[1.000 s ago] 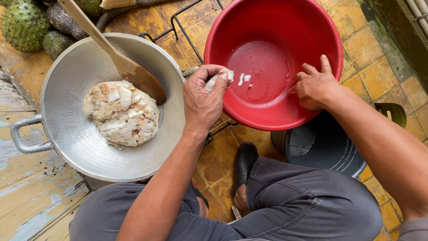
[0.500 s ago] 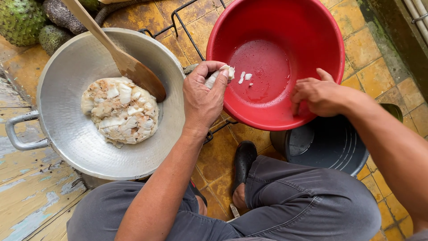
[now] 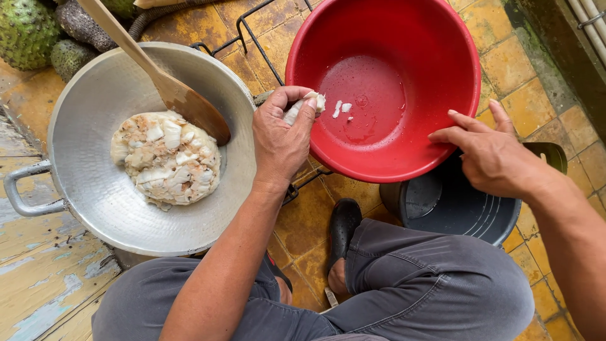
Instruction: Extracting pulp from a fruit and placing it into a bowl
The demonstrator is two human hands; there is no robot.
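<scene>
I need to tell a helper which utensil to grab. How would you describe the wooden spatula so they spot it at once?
Find the big silver pan on the left. The wooden spatula leans inside it, blade beside the white pulp mound, long handle running up over the rim. It is the only wooden tool there.

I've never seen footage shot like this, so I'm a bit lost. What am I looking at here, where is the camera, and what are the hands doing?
The camera sits on a person's head and looks straight down, so you see their own arms and bent knees. There is no machine, only two bare hands. The left hand pinches a small white piece of pulp at the rim of a red basin, which holds a few white bits and some wetness. The right hand rests open against that basin's outer edge, holding nothing. To the left, a metal pan holds a mound of white pulp with a wooden spatula leaning in it. A dark bucket stands below the basin, and spiky green fruits lie at the top left on the tiled floor.
</scene>
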